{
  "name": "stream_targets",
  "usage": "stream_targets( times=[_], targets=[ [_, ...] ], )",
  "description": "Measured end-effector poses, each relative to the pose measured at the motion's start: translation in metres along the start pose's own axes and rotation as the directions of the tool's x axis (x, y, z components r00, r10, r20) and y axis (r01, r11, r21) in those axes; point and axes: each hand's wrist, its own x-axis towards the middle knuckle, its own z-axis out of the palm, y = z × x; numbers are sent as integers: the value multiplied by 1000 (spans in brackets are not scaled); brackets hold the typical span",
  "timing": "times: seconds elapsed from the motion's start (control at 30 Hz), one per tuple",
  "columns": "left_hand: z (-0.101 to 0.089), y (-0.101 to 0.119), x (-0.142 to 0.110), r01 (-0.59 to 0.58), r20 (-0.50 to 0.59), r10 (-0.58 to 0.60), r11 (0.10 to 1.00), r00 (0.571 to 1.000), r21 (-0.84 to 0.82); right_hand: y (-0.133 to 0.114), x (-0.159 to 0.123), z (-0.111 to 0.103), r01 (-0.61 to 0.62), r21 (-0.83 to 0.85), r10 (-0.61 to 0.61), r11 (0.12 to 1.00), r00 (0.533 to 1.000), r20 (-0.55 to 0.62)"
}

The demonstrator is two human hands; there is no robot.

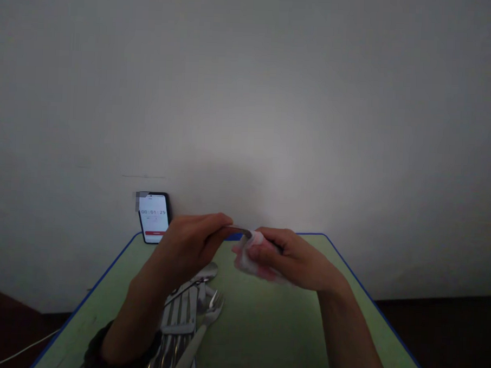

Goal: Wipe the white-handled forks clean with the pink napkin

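My left hand pinches the handle of a metal piece of cutlery, held level above the table. The far end of that piece goes into a white and pink cloth, so I cannot tell whether it is a spoon or a fork. My right hand is closed on the cloth, wrapping it around the covered end. Below my left hand lies a pile of cutlery, with a spoon at its far end and a fork at its right side. My left forearm hides part of the pile.
A phone showing a running timer leans on the wall at the table's back left. The green table has a blue edge and stands against the wall. A pale cable runs at the lower left.
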Motion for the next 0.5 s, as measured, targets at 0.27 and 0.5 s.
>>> stream_targets(
  times=[0.27,0.5],
  targets=[
    [6,-5,-1,-6,26,7,999,1000,-35,2,0,0,-6,-37,5,999,1000,-17],
    [-6,-19,-9,107,4,-107,993,994,-40,5,-9,-14,-41,-69,46,997,997,68]
  ],
)
